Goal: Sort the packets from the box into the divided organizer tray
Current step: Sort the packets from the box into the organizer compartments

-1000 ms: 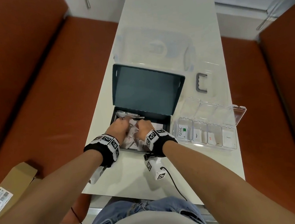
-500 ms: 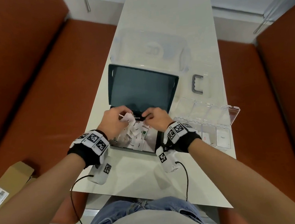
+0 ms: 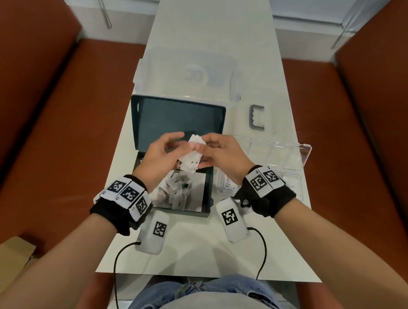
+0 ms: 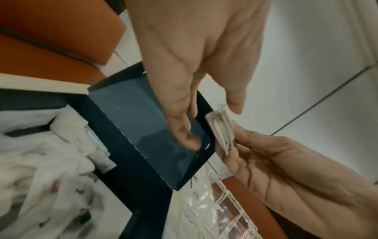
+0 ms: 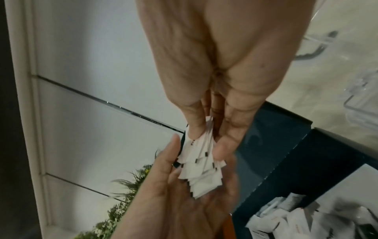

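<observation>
We hold both forearms forward, wrists banded, hands meeting at 12 o'clock, raised off the table. Our right hand [image 3: 223, 152] pinches a fanned stack of packets [image 5: 201, 163] between thumb and fingertips. Our left hand [image 3: 158, 157], at 9 o'clock of it, lies palm-up with relaxed fingers [image 5: 174, 155] beneath the stack.

I see white packets [image 3: 193, 155] with small black marks fanned in my right hand [image 3: 223, 154], just beside my left hand [image 3: 157, 157]. Below both hands the box [image 3: 178, 116] is dark teal, with more white packets, one showing a green spot. Right of my right hand sits the clear tray [image 3: 286, 150]. Both wrists wear black bands [image 3: 123, 211] carrying black-and-white square codes. The table [image 3: 210, 39] is white, the seats [image 3: 27, 111] rust orange.
</observation>
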